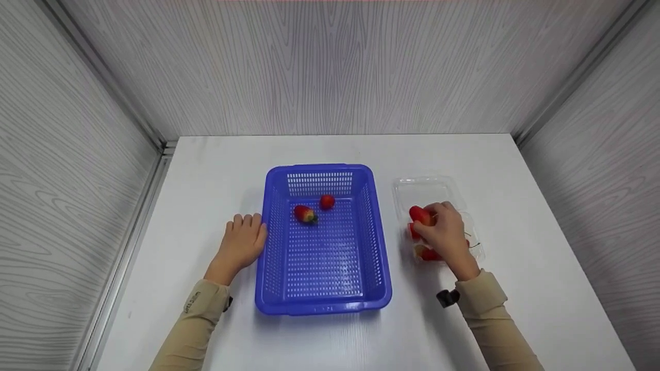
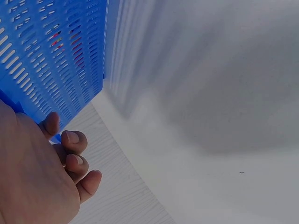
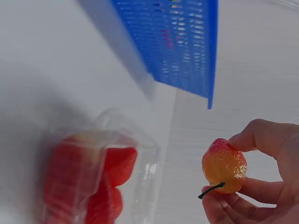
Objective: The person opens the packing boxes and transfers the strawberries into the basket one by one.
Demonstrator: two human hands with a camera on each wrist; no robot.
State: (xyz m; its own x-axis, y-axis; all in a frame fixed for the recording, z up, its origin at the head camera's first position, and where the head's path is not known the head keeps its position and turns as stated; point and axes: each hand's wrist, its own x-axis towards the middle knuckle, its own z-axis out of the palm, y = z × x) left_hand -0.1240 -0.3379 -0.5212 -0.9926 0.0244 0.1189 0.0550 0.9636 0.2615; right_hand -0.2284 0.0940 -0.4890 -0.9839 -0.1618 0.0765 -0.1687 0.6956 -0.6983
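My right hand (image 1: 446,232) pinches a red and yellow strawberry (image 3: 224,165) between thumb and fingers, above a clear plastic box (image 1: 403,198). A short green stem sticks out from the fruit in the right wrist view. More red fruit (image 3: 119,163) lies in the box, partly covered by the hand in the head view. Beside the left wall of the blue basket (image 1: 384,268) is my left hand (image 1: 242,245), its thumb side against the rim and its fingers loosely bent. A longish red strawberry (image 1: 305,214) and a small round red fruit (image 1: 327,201) lie inside the basket.
The basket and box stand side by side on a white table (image 1: 206,165). Wood-grained panels (image 1: 330,72) rise at the back and both sides. Thin stems (image 1: 475,245) poke up at the box's right edge.
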